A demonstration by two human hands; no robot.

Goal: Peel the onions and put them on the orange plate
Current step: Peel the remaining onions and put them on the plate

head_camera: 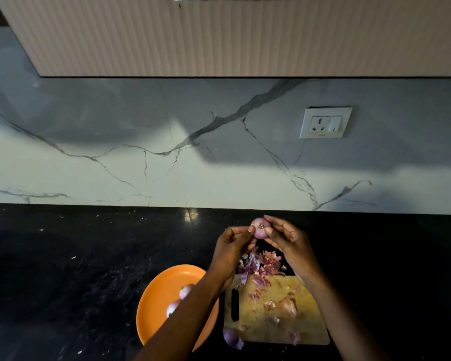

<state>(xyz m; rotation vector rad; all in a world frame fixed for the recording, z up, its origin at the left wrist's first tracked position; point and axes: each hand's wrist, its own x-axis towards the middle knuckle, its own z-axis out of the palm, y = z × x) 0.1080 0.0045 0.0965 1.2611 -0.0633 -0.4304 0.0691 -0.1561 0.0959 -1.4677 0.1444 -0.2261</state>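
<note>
Above the peels (258, 264) — both hands pinch onion (260, 228), root end camera-facing.

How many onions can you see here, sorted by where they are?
Onion held in the hands: 1
Onions on the orange plate: 2
Onion on the cutting board: 1
Onion at the board's near left corner: 1
Total: 5

Plate onions (185, 291) half behind left forearm (190, 306)
</note>
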